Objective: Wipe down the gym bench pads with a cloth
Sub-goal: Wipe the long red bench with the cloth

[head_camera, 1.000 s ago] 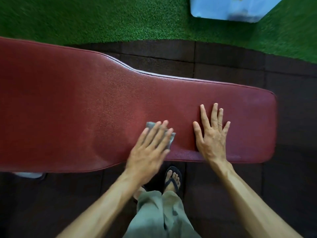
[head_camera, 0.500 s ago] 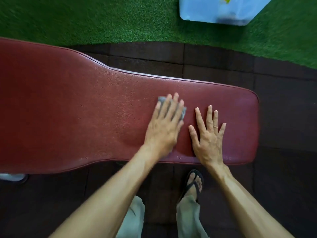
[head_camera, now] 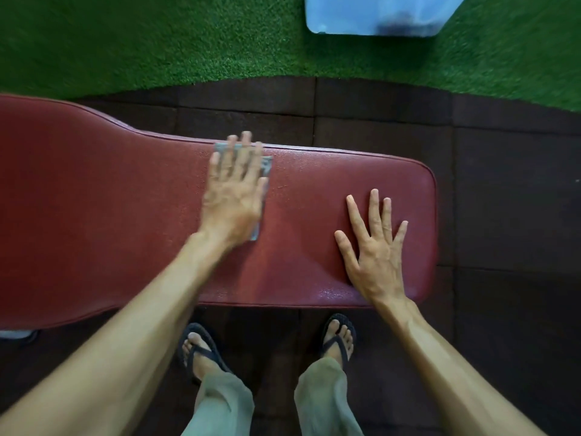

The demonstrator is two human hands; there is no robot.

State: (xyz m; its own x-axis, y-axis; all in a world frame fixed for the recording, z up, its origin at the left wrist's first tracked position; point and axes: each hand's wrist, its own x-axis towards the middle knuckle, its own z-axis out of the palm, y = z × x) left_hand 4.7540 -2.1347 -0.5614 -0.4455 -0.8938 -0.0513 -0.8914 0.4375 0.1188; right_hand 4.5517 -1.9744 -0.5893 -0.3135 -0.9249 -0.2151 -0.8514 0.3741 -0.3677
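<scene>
A dark red padded gym bench (head_camera: 94, 215) runs across the view, wide at the left and narrow at the right. My left hand (head_camera: 234, 193) lies flat on a small grey cloth (head_camera: 266, 166), pressing it against the pad near the far edge; most of the cloth is hidden under the palm and fingers. My right hand (head_camera: 374, 247) rests flat on the pad near its right end, fingers spread, holding nothing.
Dark rubber floor tiles (head_camera: 503, 215) surround the bench, with green artificial turf (head_camera: 157, 42) beyond. A light blue container (head_camera: 377, 17) stands on the turf at the top. My feet in sandals (head_camera: 201, 350) stand just below the bench's near edge.
My left hand has slid the cloth from the near edge across the pad to the far edge. My right hand has stayed planted on the pad.
</scene>
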